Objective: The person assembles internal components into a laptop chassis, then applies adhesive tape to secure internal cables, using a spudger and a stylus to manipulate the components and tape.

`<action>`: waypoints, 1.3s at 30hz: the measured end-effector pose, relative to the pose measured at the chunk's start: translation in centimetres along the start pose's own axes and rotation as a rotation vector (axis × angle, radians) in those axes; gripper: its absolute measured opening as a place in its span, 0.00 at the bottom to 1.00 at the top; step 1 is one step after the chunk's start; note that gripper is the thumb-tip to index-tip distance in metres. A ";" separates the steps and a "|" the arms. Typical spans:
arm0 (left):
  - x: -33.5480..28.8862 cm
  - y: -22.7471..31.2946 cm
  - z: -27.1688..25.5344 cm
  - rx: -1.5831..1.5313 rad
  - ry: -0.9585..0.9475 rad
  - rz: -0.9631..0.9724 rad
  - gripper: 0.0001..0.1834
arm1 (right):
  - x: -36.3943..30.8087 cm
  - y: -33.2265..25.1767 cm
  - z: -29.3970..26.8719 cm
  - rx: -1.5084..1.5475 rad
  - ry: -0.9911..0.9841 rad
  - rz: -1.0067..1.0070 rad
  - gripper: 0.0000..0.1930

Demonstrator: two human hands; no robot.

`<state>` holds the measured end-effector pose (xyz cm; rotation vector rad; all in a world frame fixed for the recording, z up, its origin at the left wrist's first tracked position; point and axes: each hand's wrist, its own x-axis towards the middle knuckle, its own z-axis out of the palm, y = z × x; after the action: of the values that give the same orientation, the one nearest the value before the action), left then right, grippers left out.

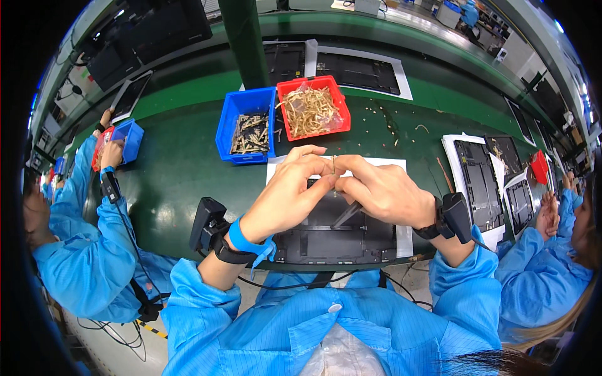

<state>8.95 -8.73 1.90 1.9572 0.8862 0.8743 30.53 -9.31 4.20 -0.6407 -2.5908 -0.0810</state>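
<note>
My left hand [295, 188] and my right hand [384, 191] meet fingertip to fingertip above a flat black panel [313, 241]. Between the pinched fingers of both hands stands a small thin tan strip [334, 164], its lower part hidden. Tucked in my right hand is a slim grey tool [347, 215], seemingly tweezers, slanting down toward the panel. The panel lies on a white sheet [402, 241], which shows past its far and right edges.
Beyond my hands are a blue bin [221, 141] of small metallic strips and a red bin [345, 113] heaped with tan strips. Small scraps dot the green bench [182, 182]. Stacked black panels [480, 182] lie right. People in blue work on both sides.
</note>
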 end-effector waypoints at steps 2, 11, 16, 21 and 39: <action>0.1 0.1 -0.1 -0.177 0.008 -0.135 0.09 | 0.1 0.1 0.1 -0.009 -0.019 0.013 0.08; 1.1 -1.8 -2.1 0.056 0.019 0.016 0.08 | 4.2 8.2 2.8 -0.170 0.270 0.339 0.18; 0.8 -3.1 -3.3 0.143 0.025 0.040 0.09 | 3.8 4.5 3.2 0.257 0.288 0.227 0.14; 1.1 -3.1 -2.7 0.160 0.031 0.025 0.09 | 2.8 3.4 2.9 0.343 0.162 0.247 0.13; 1.8 -4.1 -2.1 0.085 0.173 0.025 0.09 | 5.0 8.4 3.1 0.263 0.249 0.355 0.16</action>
<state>7.05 -4.74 -0.20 1.9906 1.0148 1.0486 29.17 0.81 3.29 -0.9138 -2.1667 0.2716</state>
